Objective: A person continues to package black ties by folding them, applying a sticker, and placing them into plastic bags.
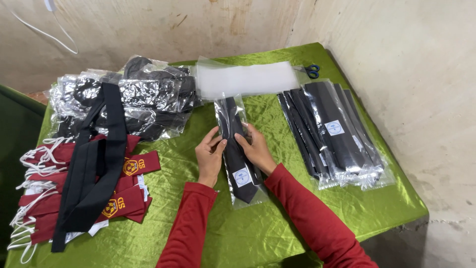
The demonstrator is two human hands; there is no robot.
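Black bagged tie on green cloth.
Left hand and right hand both pinch its clear sleeve, fingers curled.

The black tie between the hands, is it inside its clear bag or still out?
Inside: the black tie lies within the clear bag, whose plastic edges show around it. Both hands' fingers press on it.

Shiny green cloth covers the bench; black ties, maroon ties with gold crests, red sleeves, blue-handled scissors.
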